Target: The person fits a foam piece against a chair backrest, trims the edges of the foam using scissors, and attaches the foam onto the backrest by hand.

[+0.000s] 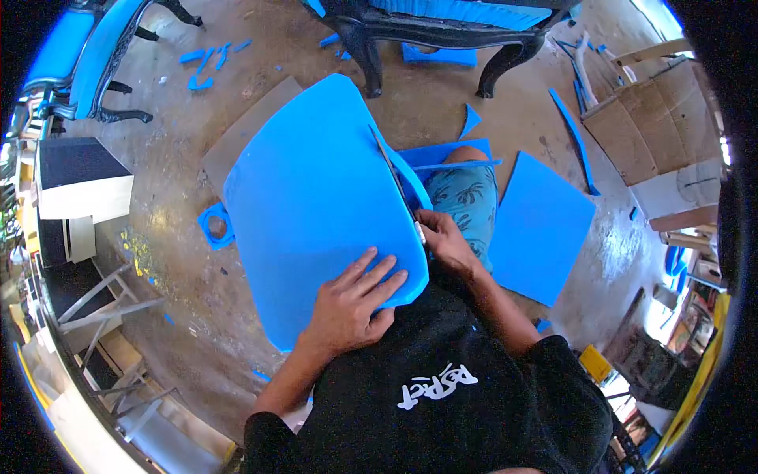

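A large blue foam sheet (316, 182) with rounded corners leans across my lap. My left hand (351, 304) lies flat on its lower part, fingers spread, pressing on the surface. At the right edge of the foam, my right hand (446, 241) is closed around the handle of a long, thin-bladed knife (390, 162). The blade points up and away along that edge. A narrow foam strip (410, 178) curls away from the sheet beside the blade. Most of the handle is hidden by my fingers.
Another blue foam sheet (545, 229) lies on the floor to my right. Foam offcuts (207, 63) are scattered about, with a foam piece with a round hole (215, 225) at left. Carved dark furniture (450, 35) stands ahead; a cardboard box (663, 126) stands at right.
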`<state>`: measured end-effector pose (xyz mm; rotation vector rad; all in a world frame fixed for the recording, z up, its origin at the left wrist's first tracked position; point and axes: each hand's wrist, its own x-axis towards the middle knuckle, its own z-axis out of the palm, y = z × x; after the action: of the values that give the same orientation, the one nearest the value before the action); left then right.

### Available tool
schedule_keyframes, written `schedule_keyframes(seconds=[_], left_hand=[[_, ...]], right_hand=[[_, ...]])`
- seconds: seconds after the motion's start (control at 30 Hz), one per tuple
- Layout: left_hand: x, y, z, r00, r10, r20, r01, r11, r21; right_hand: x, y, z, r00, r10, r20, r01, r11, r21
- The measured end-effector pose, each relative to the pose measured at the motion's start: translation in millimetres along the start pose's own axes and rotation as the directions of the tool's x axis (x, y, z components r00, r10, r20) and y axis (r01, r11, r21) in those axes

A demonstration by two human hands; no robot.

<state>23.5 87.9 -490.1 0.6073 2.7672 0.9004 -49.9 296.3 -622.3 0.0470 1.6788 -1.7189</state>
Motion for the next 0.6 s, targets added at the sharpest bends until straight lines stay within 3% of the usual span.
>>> schedule_keyframes(seconds=[0.2, 0.3, 0.6], left_hand=[[1.1, 0.0, -2.5, 1.0, -0.021, 0.02, 0.021, 1.0, -0.019], [0.8, -2.5, -0.6, 1.0, -0.002, -0.013, 0.002, 1.0, -0.026], [-2.0, 0.1, -8.9, 1.0, 0.025, 0.007, -0.025, 1.0, -0.002]], right_hand=[[-1.7, -5.4, 6.8, 1.0, -0.003, 0.014, 0.003, 1.0, 0.001], [1.9, 3.9, 11.6, 0.998, -0.056, -0.024, 0.058, 0.995, 0.086], [19.2, -0.2, 10.4, 0.992, -0.082, -0.097, 0.081, 0.997, -0.017]])
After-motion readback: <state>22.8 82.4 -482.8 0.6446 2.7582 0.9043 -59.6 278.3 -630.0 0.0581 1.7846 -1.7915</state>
